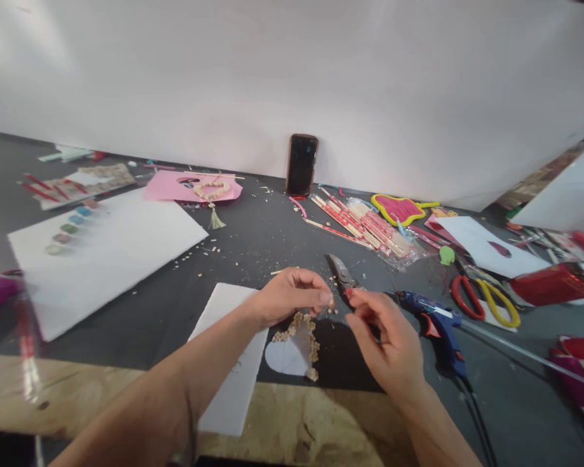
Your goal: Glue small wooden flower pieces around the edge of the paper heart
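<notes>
My left hand (294, 297) is closed in a pinch, with a tiny pale piece between thumb and fingertips, too small to name surely. Below it lies a white heart-shaped paper cutout (287, 357), its upper and right edges lined with small tan wooden bits (314, 347). My right hand (387, 337) is just to the right, thumb apart from the bent index finger, and I see nothing held between them. Beyond its fingertips lie pruning shears (340, 271), blades pointing away; my right hand partly covers their handle end.
Right of my right hand rests a blue glue gun (440, 324) with a cord; scissors (496, 305) and a red can (557, 283) lie farther right. Red-and-tan sticks (343, 220) and a phone (302, 164) stand behind. White sheets (111, 259) cover the left.
</notes>
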{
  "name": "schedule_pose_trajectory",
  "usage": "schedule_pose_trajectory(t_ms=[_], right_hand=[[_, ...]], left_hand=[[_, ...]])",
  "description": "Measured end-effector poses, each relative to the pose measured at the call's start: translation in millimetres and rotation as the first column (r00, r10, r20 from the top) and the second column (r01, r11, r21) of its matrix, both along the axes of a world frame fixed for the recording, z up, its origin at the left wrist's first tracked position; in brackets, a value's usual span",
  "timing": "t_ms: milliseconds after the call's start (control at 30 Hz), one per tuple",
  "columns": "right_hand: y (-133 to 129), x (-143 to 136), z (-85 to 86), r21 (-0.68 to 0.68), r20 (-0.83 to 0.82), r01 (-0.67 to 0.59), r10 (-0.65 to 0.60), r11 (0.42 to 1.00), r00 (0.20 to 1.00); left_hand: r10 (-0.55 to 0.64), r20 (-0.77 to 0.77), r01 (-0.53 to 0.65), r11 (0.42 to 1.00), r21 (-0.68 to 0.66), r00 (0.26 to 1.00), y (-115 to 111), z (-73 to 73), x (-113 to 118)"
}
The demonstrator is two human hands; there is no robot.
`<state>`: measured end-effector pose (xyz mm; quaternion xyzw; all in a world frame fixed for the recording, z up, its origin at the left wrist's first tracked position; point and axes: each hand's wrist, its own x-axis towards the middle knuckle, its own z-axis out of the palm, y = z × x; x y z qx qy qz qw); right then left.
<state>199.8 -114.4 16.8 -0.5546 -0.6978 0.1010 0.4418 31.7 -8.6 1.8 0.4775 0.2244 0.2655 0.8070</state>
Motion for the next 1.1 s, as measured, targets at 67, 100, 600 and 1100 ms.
schedule_pose_trajectory(t_ms=[67,100,600,1100], right_hand=[[-4,8,9.3,0.019,0.027,0.096,-0.096,0.995,0.995],[-7,15,14.8,0.027,0.075,0.156,-0.158,0.987,0.985],[-61,115,-1.0,-0.400,0.622,0.803,-0.511,0.443,0.592],[-69,64,36.4,-0.370,-0.503,0.440,-0.574,0.819,0.646]], left_hand=[[0.079,0.064,-0.074,0.995,-0.070,0.995,2,-0.2,-1],[0.108,0.092,-0.098,0.990,-0.102,0.990,3,-0.2,-2],[0.084,0.165,-0.061,0.988,-0.140,0.983,0,0.6,0],[0.034,0.163,-0.015,0.993,-0.118,0.986,-1,2.9,1]])
